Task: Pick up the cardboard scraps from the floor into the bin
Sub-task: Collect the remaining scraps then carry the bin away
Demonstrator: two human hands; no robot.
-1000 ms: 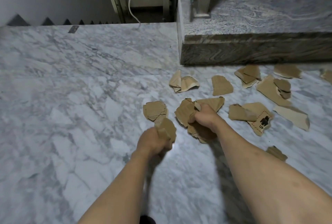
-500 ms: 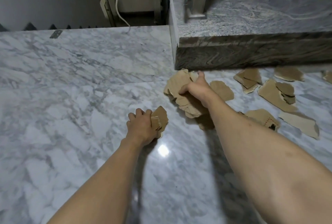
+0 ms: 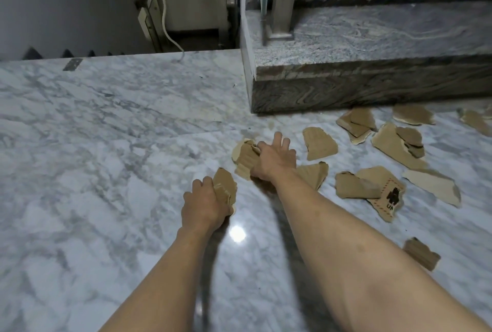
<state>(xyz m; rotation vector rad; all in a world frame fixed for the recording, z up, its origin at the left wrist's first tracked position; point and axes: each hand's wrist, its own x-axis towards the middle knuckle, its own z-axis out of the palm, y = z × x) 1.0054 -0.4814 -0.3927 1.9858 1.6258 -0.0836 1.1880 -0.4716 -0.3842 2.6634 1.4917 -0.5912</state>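
Left hand (image 3: 205,203) clenched round a small stack (image 3: 225,187) of scraps. Right hand (image 3: 275,157), just ahead, clamps a wad (image 3: 243,158) under thumb and palm, fingertips (image 3: 278,136) stretched forward. Loose scraps (image 3: 319,144) lie flat on the floor (image 3: 106,145) just right of it and beyond, one beside the right forearm. Judged light, stiff, thin; on slick marble, pinch a raised edge. No bin in view.

Head camera looks forward and down across the floor (image 3: 106,145)
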